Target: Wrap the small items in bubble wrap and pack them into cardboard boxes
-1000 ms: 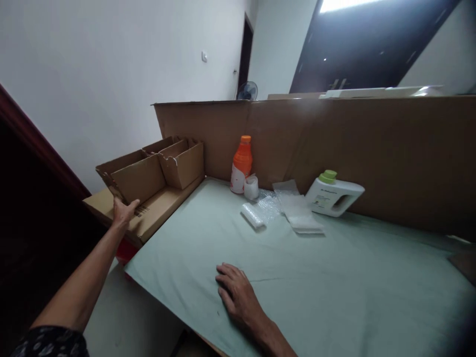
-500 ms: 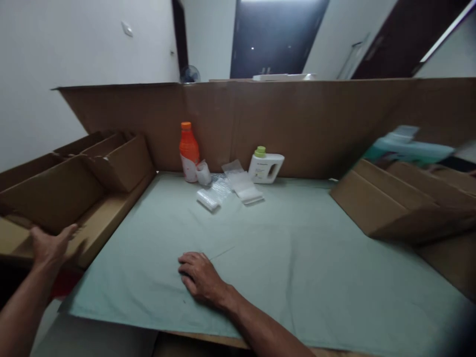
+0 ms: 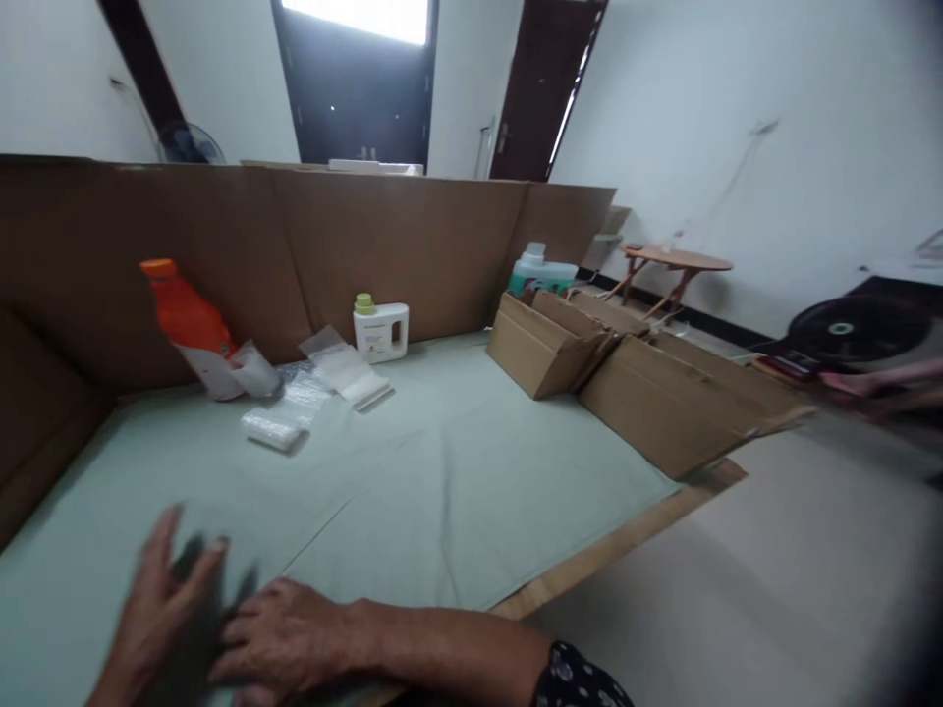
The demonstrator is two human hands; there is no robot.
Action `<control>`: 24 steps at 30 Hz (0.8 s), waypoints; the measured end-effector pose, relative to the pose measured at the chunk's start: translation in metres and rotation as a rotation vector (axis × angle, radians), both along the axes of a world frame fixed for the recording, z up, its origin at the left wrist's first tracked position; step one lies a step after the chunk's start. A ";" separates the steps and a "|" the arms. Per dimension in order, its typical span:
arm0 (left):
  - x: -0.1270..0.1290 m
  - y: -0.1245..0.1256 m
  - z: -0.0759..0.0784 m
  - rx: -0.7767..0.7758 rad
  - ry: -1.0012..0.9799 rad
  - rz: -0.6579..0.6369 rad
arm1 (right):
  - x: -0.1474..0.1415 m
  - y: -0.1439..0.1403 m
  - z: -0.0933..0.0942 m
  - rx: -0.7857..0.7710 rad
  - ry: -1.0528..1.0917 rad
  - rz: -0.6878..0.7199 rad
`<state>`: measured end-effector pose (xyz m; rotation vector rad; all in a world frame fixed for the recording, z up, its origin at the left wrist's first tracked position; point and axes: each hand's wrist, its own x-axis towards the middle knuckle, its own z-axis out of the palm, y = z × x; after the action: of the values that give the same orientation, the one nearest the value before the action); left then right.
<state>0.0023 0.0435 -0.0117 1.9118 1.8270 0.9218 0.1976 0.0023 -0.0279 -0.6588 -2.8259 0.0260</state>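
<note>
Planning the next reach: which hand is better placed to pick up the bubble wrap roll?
Left, probably. The left hand lies on the same side of the green mat as the bubble wrap roll; the right hand rests flat beside it.

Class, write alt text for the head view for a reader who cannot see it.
Both hands, left hand and right hand, rest side by side on a pale green sheet. Beyond them lie bubble wrap, an orange bottle, a white bottle and cardboard boxes.
</note>
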 end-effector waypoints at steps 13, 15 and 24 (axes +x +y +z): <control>0.103 -0.003 -0.059 0.247 0.425 -0.412 | 0.423 0.075 0.161 0.422 0.068 -1.570; 0.105 -0.002 -0.058 0.249 0.423 -0.403 | 0.446 0.079 0.167 0.324 -0.022 -1.611; 0.105 -0.004 -0.056 0.260 0.203 -0.313 | 0.405 0.049 0.158 0.298 -0.064 -1.258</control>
<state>0.1074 0.0395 -0.0680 2.4441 1.5015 0.9212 0.6023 0.0513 0.1297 -2.1542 -1.9011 -0.6016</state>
